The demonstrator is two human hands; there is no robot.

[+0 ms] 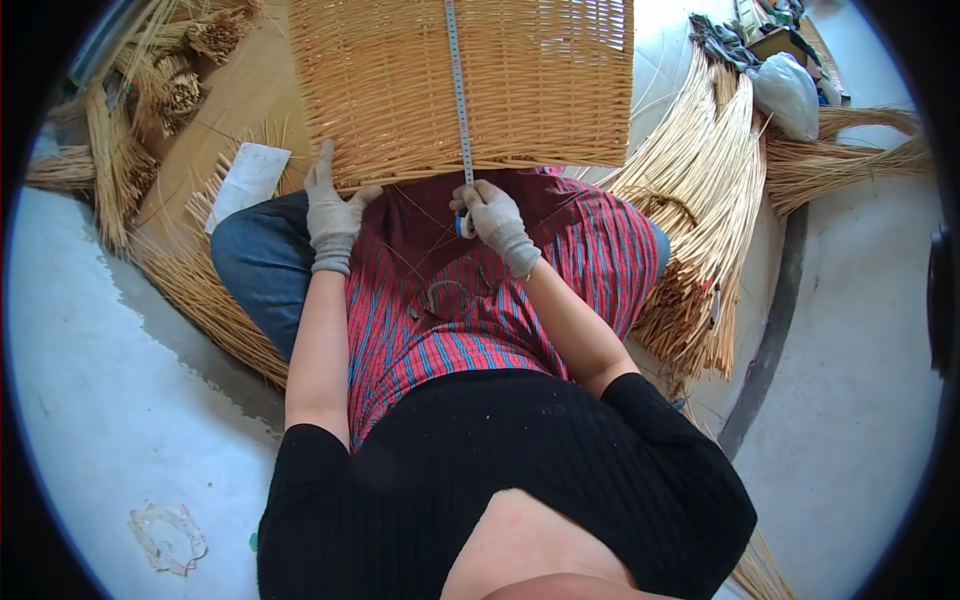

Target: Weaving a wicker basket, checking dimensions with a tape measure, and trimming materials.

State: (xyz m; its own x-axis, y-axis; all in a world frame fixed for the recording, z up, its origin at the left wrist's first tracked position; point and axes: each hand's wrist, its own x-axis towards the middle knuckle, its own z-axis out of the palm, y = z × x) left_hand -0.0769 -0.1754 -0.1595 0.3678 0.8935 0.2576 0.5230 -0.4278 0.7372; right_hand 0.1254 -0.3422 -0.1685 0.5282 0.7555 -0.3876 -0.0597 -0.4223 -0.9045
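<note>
A flat woven wicker panel [380, 90] stands in front of me, its near edge over my lap. My left hand [333, 218], in a pale work glove, grips the panel's near left corner, with a finger along the side and the thumb under the lower edge. Near the middle of that edge, my gloved right hand [497, 217] is closed on a tape measure [464, 225] with a blue and white case. Its white blade [457, 80] runs up across the weave and past the top of the view. The fingertips behind the case are partly hidden.
A large bundle of pale wicker rods [690, 230] leans at my right, with a white plastic bag [788, 95] behind it. More rods [215, 305] lie at my left beside a white paper sheet [250, 180]. A wooden board [245, 85] lies at far left.
</note>
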